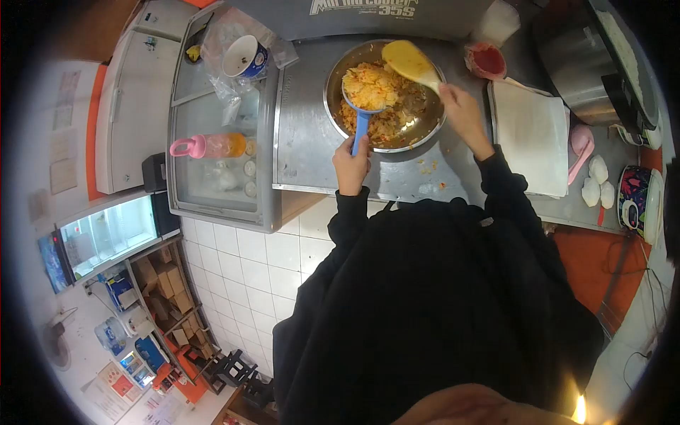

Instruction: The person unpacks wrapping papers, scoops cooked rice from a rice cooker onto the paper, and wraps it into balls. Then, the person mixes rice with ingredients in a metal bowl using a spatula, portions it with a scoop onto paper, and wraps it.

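Note:
My left hand (352, 166) is closed round the handle of a blue ladle (361, 131). Its bowl is heaped with orange-yellow fried rice (372, 86) and sits over the left part of a wide metal bowl (423, 141). More rice lies in the bowl, with some bare metal showing at the lower right. My right hand (464, 117) grips the pale handle of a yellow rice paddle (409, 62). The paddle's broad blade is above the bowl's upper right, apart from the ladle. A few food bits lie on the steel counter (397, 173) below the bowl.
White paper sheets (528, 138) lie to the right, near a red-filled container (486, 61), a pink spoon (581, 145) and a large steel pot (577, 67). Leftward, a glass-topped freezer (265, 202) bears a pink-capped bottle (205, 146) and a paper cup (245, 57).

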`<control>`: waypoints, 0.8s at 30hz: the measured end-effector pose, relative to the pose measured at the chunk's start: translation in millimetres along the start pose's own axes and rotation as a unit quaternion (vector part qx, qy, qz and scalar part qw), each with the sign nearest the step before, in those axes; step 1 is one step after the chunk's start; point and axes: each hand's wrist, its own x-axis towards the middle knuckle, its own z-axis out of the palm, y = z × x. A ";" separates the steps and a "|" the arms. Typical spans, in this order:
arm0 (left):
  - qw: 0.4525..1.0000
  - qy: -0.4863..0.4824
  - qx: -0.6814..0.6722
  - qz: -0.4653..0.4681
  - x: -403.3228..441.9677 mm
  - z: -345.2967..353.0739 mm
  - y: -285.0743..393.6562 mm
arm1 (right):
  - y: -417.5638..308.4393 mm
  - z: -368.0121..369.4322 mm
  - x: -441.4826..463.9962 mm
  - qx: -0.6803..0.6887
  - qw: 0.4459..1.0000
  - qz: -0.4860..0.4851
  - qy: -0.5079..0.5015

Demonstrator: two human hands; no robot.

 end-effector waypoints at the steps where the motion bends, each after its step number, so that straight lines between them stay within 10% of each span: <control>1: 0.999 0.003 0.034 0.004 1.1 -0.5 1.8 | 1.3 7.0 1.5 0.101 0.995 -0.010 0.007; 12: 0.967 0.042 0.232 0.098 7.0 5.2 1.5 | -10.9 -1.3 24.5 0.062 0.960 0.063 -0.265; 24: 0.994 -0.061 -0.069 -0.056 4.3 5.0 10.1 | -3.5 18.8 -34.3 -0.017 0.997 -0.059 -0.036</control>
